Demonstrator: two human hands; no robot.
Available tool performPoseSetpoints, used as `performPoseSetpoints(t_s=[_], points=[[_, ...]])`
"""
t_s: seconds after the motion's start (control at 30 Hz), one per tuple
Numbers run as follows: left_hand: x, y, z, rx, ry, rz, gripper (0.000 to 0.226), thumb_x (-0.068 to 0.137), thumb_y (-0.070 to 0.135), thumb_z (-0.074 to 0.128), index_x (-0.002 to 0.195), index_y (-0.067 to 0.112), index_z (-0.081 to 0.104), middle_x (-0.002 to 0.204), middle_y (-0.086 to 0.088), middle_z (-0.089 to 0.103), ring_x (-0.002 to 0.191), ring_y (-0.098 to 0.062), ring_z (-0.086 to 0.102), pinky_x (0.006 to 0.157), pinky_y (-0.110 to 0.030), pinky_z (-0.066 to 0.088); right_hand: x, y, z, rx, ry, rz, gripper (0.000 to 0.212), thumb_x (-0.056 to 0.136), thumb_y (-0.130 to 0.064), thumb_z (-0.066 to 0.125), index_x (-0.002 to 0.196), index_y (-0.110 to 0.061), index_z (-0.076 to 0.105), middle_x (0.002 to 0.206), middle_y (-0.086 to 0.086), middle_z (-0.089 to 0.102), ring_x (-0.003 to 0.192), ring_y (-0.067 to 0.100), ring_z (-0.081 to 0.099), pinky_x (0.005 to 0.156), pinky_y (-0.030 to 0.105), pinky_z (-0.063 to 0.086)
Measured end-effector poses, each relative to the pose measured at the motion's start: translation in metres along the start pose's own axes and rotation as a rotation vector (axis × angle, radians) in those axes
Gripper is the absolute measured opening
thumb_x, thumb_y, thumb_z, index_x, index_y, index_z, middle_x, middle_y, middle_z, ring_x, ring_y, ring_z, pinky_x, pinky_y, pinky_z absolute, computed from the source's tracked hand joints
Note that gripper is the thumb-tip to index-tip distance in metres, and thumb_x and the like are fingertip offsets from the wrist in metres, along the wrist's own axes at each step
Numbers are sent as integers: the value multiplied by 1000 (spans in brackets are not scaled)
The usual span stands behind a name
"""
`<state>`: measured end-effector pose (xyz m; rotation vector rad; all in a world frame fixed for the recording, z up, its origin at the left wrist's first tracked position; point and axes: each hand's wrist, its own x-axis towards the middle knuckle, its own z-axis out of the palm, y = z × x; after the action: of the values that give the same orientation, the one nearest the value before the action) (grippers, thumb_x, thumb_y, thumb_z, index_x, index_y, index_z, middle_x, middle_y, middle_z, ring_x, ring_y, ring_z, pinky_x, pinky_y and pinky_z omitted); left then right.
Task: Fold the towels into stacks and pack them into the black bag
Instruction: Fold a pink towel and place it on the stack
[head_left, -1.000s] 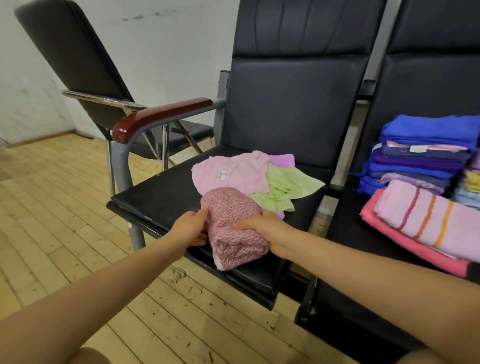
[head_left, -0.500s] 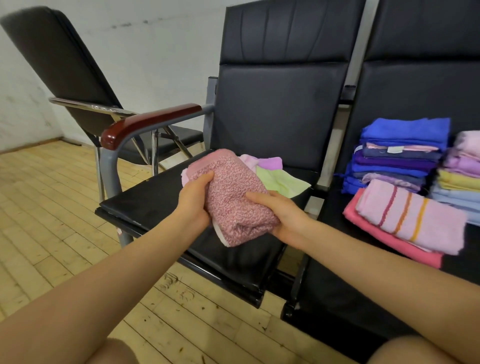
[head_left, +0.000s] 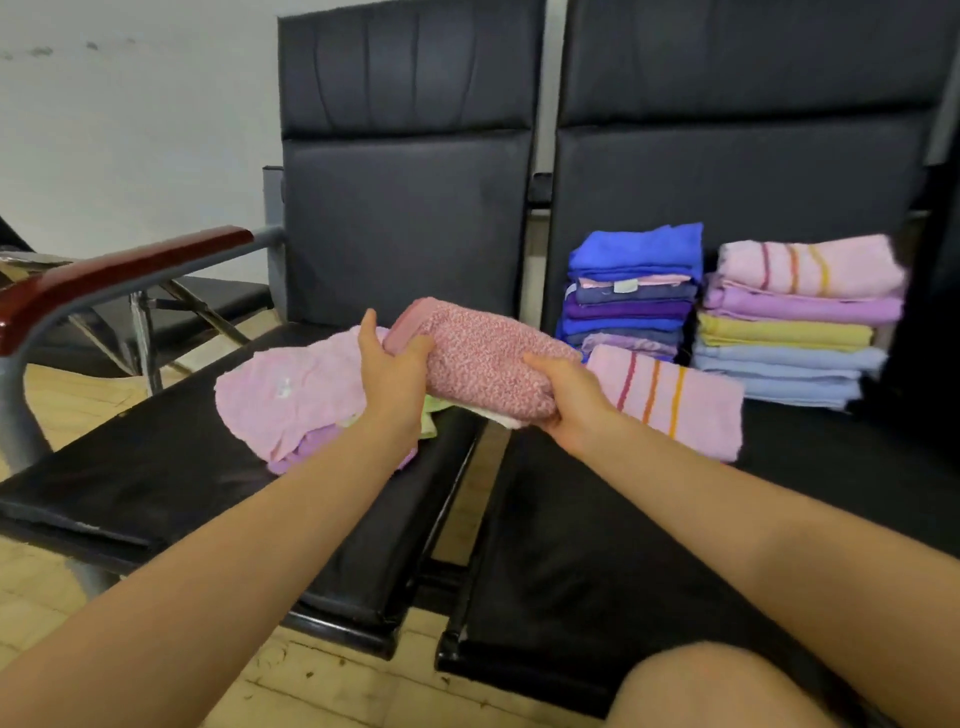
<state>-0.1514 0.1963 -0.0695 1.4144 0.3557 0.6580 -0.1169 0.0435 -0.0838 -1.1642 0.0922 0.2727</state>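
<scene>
Speckled pink towel (head_left: 488, 364): underside and near end hidden behind the left hand (head_left: 389, 374) and right hand (head_left: 571, 405); the fingers of both wrap beneath it, out of sight. Loose pile (head_left: 291, 405) partly covered by the left forearm; green piece (head_left: 428, 415) shows only as a sliver. Blue stack (head_left: 634, 291): lower layers blocked by the striped towel (head_left: 675, 405). Second stack (head_left: 800, 322) blurred at its right edge. Armrest (head_left: 104, 275) cut off at the left. Label on the pile too blurred to read.

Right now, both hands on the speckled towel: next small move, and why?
Probably carry the folded pink speckled towel right and lay it on the striped pink towel. The left hand and right hand hold it airborne between the seats, and the folded stacks sit on the right seat.
</scene>
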Motion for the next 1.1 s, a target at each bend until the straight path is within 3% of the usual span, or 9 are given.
performPoseSetpoints(t_s=[0.1,0.23,0.37,0.47,0.57,0.77,0.87,0.97,1.1], points=[[-6,-5,47,83,-151,60,73,91,7,55,152,27,19,151,-6,35,129,-20,44,95,-26,39,17,-36,-44,-178,145,-174,41,84,-15,69,121,-7,55,112,12,66,85,20,65,59,25,56],[-10,-19,105,169,-322,110,72,89,13,55,151,32,23,147,-4,38,118,-11,45,102,-30,40,37,-79,-108,-535,325,-296,54,68,-41,75,110,-9,66,110,6,69,98,23,66,92,40,53],[-20,-44,147,355,-476,130,68,92,19,51,150,36,21,134,-3,39,111,-16,49,95,-27,39,42,-84,-161,-766,379,-236,78,63,-64,70,118,-9,66,119,7,66,109,26,62,99,38,47],[-23,-68,158,762,-508,249,57,97,35,45,150,35,25,132,-10,37,118,-23,41,101,-33,32,44,-67,-186,-1005,431,-224,56,85,-55,62,121,-11,63,119,9,64,111,28,60,83,31,44],[-20,-92,156,958,-532,244,53,99,49,32,150,37,23,136,-15,39,128,-33,35,108,-44,29,50,-51,-195,-1085,508,-257,63,87,-56,59,120,-3,49,117,15,60,109,32,57,73,33,39],[-9,-89,148,770,-649,105,63,90,59,35,145,28,37,133,-14,45,125,-31,43,107,-45,35,45,-57,-189,-1361,551,-465,67,87,-49,62,138,-10,42,130,19,47,125,35,40,94,43,39],[-9,-74,144,692,-619,111,44,95,41,49,133,18,51,126,-10,52,115,-27,53,101,-45,43,36,-71,-181,-1444,539,-604,52,87,-36,65,129,-10,51,123,17,50,121,34,41,93,41,36],[-12,-63,135,614,-587,110,45,93,38,54,132,18,51,127,-11,56,111,-25,57,99,-45,47,25,-77,-164,-1512,521,-688,41,87,-27,60,125,-13,55,120,13,53,118,32,43,93,40,35],[-7,-49,109,616,-459,148,42,98,30,46,136,12,50,132,-10,54,118,-22,53,91,-25,37,11,-74,-124,-1407,419,-819,28,85,-19,57,113,-14,61,105,6,60,104,26,51,86,39,40]])
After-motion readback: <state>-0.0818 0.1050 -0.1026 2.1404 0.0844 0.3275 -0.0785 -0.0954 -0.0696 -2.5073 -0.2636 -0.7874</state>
